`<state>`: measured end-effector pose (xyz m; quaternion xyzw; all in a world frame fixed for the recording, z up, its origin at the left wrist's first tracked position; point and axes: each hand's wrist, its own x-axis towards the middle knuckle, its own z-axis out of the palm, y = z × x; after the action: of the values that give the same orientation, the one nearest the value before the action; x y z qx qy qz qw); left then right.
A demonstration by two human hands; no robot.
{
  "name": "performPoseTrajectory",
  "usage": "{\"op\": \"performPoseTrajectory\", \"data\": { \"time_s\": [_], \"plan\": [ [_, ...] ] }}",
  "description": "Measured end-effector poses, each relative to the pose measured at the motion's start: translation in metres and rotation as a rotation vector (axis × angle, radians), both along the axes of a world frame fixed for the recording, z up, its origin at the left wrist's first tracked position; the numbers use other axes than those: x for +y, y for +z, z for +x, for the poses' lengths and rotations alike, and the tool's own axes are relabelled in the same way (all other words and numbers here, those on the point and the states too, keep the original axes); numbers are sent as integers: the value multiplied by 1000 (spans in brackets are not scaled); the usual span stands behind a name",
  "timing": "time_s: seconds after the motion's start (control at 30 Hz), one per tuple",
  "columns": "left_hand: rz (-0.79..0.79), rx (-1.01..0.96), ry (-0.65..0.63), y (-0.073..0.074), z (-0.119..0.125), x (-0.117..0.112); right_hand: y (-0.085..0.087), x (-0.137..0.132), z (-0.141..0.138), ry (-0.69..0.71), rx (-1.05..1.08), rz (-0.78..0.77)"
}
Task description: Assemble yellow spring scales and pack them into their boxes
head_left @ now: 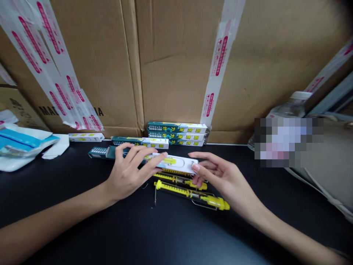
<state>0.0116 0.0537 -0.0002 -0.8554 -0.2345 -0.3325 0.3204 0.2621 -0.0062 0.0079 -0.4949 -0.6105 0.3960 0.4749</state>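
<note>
A long, slim white and green carton [180, 162], printed with a yellow spring scale, is held just above the black table. My left hand [128, 171] grips it from above, fingers bent over its middle. My right hand [222, 173] holds its right end between thumb and fingers. Below the carton lies a yellow and black spring scale [204, 198] with a metal hook at its left end. Another yellow spring scale [176, 179] lies behind it, partly covered by my right fingers and the carton. Left of my left hand shows a dark green carton end [97, 152].
Several similar cartons [176, 132] are stacked against a large cardboard box [176, 73]. Another carton [140, 141] lies before them, and a white one [86, 137] further left. A blue and white plastic bag [27, 143] sits at left, a clear bottle [292, 106] at right.
</note>
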Motion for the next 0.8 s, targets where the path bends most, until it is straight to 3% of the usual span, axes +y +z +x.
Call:
{"op": "performPoseTrajectory", "data": {
  "time_s": [0.17, 0.4, 0.6, 0.8],
  "plan": [
    [48, 125, -82, 0, -1, 0, -9, -20, 9, -32, -185, 109],
    [-12, 180, -184, -2, -2, 2, -27, -30, 16, -91, -454, 452],
    [-45, 212, -173, -3, -5, 4, -33, -28, 14, -69, -349, 340],
    [26, 226, -181, 1, -2, 1, -32, -27, 15, -53, -195, 261]
  ]
}}
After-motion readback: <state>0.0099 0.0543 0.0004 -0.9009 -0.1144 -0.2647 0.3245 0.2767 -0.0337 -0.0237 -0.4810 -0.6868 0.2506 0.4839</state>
